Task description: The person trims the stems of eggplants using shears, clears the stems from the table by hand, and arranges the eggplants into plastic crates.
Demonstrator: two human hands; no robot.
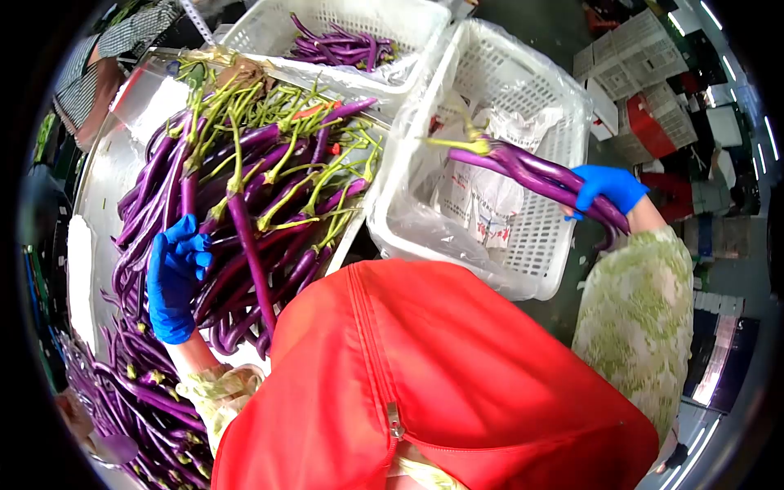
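Note:
My right hand (604, 192), in a blue glove, is wrapped round a small bunch of long purple eggplants (539, 173). Their green stems point left, and the bunch hangs over the lined white crate (563, 245). Over on the left, my gloved left hand (175, 282) rests at the edge of a large eggplant pile (269, 204), its fingers loosely bent and apart. I see no eggplant gripped in it. Most of the pile's stems face the far side and the right of the metal table (98, 196).
A second white crate (253, 33) at the back holds eggplants. More eggplants (147, 400) lie at the lower left. A person's striped sleeve (135, 28) shows at the upper left. Stacked crates (637, 57) stand at the right. My red apron (457, 359) fills the lower middle.

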